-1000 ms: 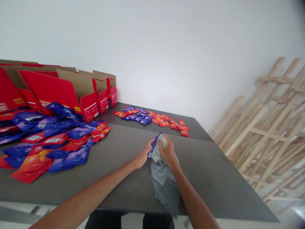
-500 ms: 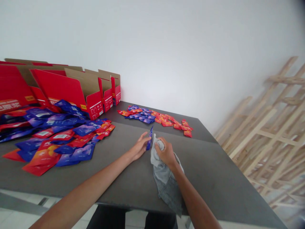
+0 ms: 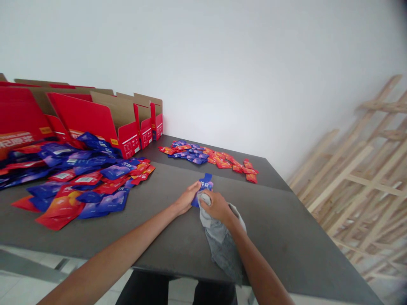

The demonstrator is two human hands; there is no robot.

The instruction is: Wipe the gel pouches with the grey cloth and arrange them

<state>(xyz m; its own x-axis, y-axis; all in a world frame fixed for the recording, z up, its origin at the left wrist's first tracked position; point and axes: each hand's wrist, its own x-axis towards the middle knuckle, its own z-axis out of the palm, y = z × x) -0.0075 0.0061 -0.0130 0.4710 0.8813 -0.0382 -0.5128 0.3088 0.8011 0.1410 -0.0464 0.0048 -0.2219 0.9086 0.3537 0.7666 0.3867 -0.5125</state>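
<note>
Half a second ago the pouch [image 3: 206, 183] stood edge-on, just beside the cloth [image 3: 225, 248]; now its printed face shows, and the cloth covers part of its lower right side. The left hand [image 3: 188, 198] grips the pouch by its left edge, forearm slanting up from the lower left. The right hand [image 3: 218, 207] is curled around the bunched cloth, pressed to the pouch. Both hands are over the middle of the table [image 3: 280, 228]. The cloth trails down to the front edge. Open surface runs from the right forearm to the slanting right edge, and between the left forearm and the pile [image 3: 85, 182].
</note>
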